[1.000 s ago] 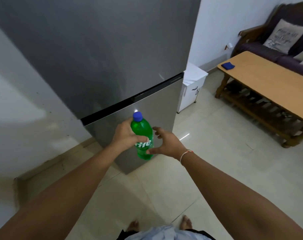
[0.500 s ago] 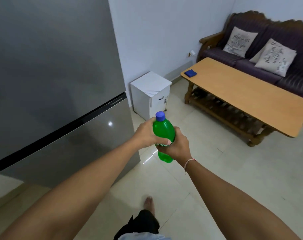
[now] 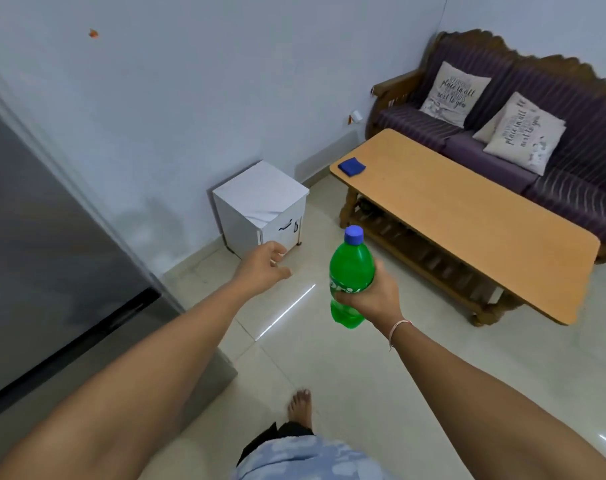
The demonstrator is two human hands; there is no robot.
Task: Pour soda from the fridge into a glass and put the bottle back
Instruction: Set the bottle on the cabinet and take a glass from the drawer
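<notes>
A green soda bottle (image 3: pixel 350 268) with a blue cap stands upright in the air above the floor, capped. My right hand (image 3: pixel 374 299) is wrapped around its lower half. My left hand (image 3: pixel 265 266) hovers to the bottle's left, a hand's width away, fingers loosely apart and holding nothing. The grey fridge (image 3: pixel 52 265) fills the left edge with its doors closed. No glass is in view.
A small white cabinet (image 3: pixel 260 206) stands against the wall ahead. A long wooden coffee table (image 3: pixel 467 216) carries a blue cloth (image 3: pixel 351 166) at its far end. Behind it is a purple sofa (image 3: pixel 523 133) with cushions. My bare foot (image 3: pixel 299 407) is on the tiled floor.
My view has swung right, away from the fridge toward the table. My left hand let go of the bottle and moved left; my right hand took the bottle alone.
</notes>
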